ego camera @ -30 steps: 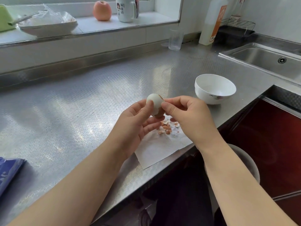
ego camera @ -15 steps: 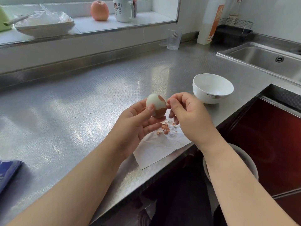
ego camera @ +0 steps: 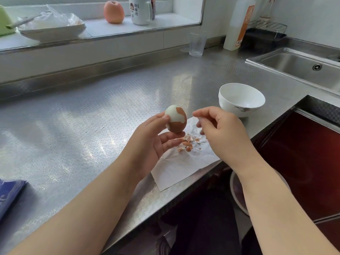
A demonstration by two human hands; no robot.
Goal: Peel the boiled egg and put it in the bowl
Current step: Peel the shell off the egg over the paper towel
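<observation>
My left hand point(ego camera: 152, 142) holds a boiled egg point(ego camera: 176, 120) upright between thumb and fingers. Its upper left is peeled white; brown shell still covers the bottom and right side. My right hand point(ego camera: 222, 133) hovers just right of the egg, apart from it, with thumb and forefinger pinched; whether a shell bit sits between them I cannot tell. Brown shell fragments point(ego camera: 187, 143) lie on a white paper towel point(ego camera: 180, 168) under both hands. The empty white bowl point(ego camera: 241, 100) stands on the steel counter, behind and right of my right hand.
The steel counter point(ego camera: 82, 126) ends at an edge close to me. A sink point(ego camera: 301, 67) lies at the far right; a clear glass point(ego camera: 196, 44) and white bottle point(ego camera: 237, 24) stand at the back. A blue cloth point(ego camera: 9, 196) lies at the left edge.
My right hand has pulled away from the egg to the right. The left hand has turned the egg, so more brown shell faces me.
</observation>
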